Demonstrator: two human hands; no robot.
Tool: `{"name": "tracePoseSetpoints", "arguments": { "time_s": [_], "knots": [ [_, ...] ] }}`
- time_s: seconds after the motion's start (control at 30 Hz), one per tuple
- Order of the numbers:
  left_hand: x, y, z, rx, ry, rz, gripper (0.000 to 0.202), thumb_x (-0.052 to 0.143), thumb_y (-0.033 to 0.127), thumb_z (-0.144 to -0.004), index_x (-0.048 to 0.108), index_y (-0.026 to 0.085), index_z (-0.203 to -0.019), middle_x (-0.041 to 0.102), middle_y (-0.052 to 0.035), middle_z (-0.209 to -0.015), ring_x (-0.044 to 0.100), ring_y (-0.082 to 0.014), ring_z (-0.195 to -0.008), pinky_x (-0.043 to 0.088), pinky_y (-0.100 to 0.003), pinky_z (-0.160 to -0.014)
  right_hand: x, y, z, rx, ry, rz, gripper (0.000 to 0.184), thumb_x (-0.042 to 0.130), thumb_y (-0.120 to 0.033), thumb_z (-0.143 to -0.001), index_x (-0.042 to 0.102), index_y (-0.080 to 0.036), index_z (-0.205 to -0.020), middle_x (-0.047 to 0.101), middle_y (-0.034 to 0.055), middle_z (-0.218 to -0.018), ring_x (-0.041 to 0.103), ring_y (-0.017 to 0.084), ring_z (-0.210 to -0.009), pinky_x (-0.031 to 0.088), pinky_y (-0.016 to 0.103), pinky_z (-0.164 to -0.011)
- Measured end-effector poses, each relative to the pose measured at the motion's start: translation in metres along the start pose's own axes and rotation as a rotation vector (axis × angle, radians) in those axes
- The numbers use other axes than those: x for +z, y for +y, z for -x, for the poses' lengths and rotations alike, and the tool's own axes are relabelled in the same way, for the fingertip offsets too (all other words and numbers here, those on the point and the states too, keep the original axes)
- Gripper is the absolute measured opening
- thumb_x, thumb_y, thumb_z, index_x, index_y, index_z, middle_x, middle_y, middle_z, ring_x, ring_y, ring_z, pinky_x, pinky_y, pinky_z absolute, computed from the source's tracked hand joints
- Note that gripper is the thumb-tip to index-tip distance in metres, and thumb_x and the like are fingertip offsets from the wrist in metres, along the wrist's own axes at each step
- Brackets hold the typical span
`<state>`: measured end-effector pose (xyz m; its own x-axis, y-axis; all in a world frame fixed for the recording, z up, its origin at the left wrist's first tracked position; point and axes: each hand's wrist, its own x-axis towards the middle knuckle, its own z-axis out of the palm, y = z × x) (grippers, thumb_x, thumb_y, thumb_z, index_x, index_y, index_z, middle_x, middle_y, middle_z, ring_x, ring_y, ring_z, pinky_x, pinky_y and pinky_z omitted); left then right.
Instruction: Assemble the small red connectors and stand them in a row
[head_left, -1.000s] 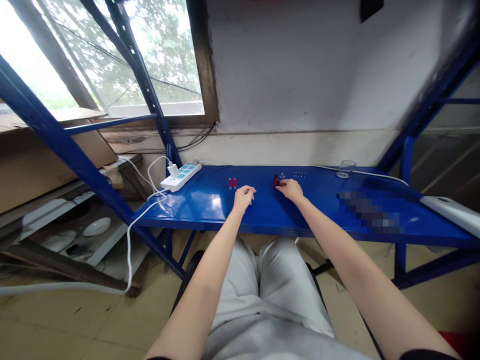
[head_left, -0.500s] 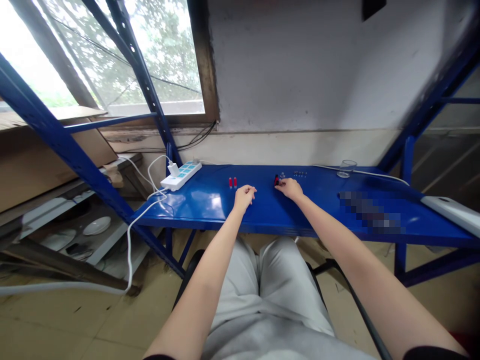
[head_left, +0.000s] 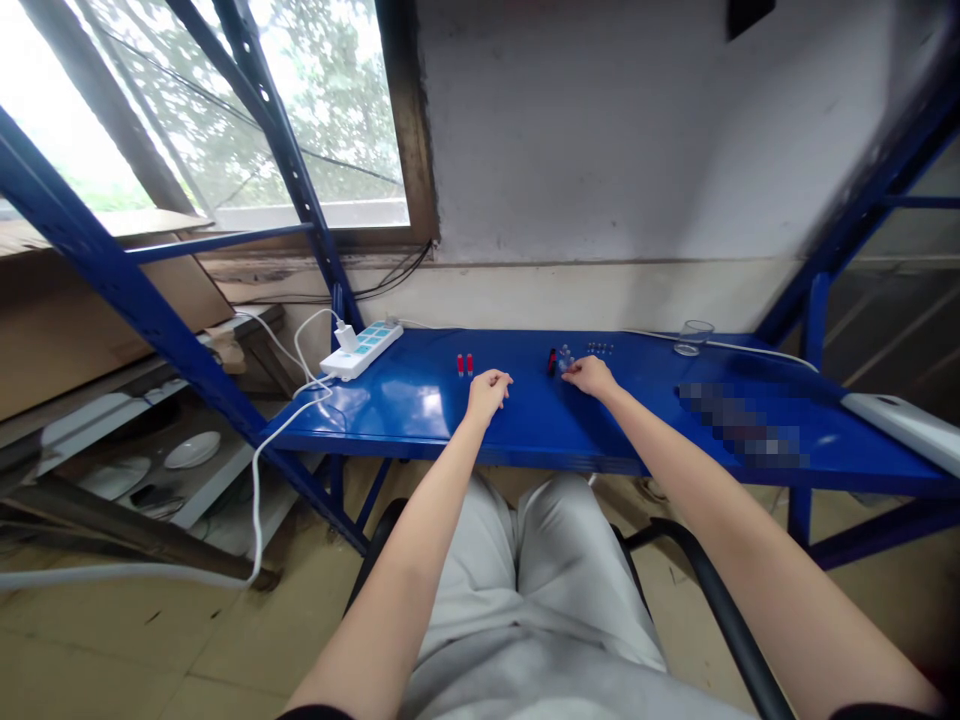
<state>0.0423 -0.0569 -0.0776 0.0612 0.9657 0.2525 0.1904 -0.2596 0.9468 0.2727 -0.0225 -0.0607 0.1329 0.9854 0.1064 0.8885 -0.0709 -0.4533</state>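
My left hand (head_left: 489,394) hovers over the front middle of the blue table with its fingers curled together; whatever they may hold is hidden. Just beyond it stand two small red tubes (head_left: 465,365) with pale lower ends, side by side and untouched. My right hand (head_left: 591,375) reaches in from the right, thumb and fingers closed together at a group of small clear pieces (head_left: 565,353). What lies between those fingertips is too small to make out. Left of the clear pieces is a dark red and black item (head_left: 552,361), apart from the fingers.
Several tiny pieces (head_left: 600,348) are lined up behind my right hand. A clear glass (head_left: 694,338) stands at the back right, with a pixelated object (head_left: 739,425) nearer me. A white power strip (head_left: 364,350) with cables occupies the left end of the blue table (head_left: 390,400).
My right hand has moved slightly right, from the dark red and black item to the clear pieces. That item now stands uncovered. My left hand has barely moved.
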Motion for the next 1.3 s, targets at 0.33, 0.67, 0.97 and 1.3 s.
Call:
{"name": "tracePoseSetpoints", "arguments": {
  "time_s": [0.33,0.67,0.97,1.3],
  "knots": [
    [0.000,-0.001,0.000,0.002,0.006,0.005,0.023,0.047,0.033,-0.077,0.061,0.015,-0.074,0.052,0.0032,-0.053,0.043,-0.0045,-0.034,0.031,-0.018,-0.038,0.001,-0.004,0.012,0.020,0.081,0.039,0.026,0.059,-0.041,-0.075,0.071,-0.019,-0.082,0.069,0.0079,-0.086,0.063,0.023,-0.081,0.041,0.025,-0.059],
    [0.000,-0.001,0.000,0.006,0.007,0.011,0.023,0.047,0.034,-0.077,0.061,0.015,-0.074,0.051,0.0034,-0.053,0.042,-0.0046,-0.034,0.030,-0.018,-0.037,0.004,-0.003,0.011,0.022,0.108,0.058,0.029,0.058,-0.043,-0.075,0.071,-0.019,-0.085,0.069,0.0091,-0.086,0.063,0.023,-0.082,0.042,0.025,-0.059],
    [0.000,0.000,0.000,0.008,0.013,0.005,0.023,0.047,0.034,-0.077,0.061,0.016,-0.073,0.051,0.0034,-0.052,0.042,-0.0045,-0.034,0.031,-0.018,-0.037,0.003,0.001,0.005,-0.001,0.039,0.064,0.032,0.060,-0.043,-0.073,0.069,-0.018,-0.090,0.068,0.0100,-0.092,0.062,0.024,-0.085,0.045,0.027,-0.063],
    [0.000,0.002,0.000,-0.002,0.019,-0.001,0.022,0.047,0.033,-0.077,0.061,0.016,-0.073,0.051,0.0035,-0.052,0.042,-0.0045,-0.034,0.031,-0.018,-0.038,-0.026,-0.013,0.024,-0.010,-0.053,0.172,0.029,0.057,-0.040,-0.075,0.067,-0.015,-0.088,0.067,0.0117,-0.092,0.062,0.024,-0.086,0.045,0.028,-0.066]
  ]
}}
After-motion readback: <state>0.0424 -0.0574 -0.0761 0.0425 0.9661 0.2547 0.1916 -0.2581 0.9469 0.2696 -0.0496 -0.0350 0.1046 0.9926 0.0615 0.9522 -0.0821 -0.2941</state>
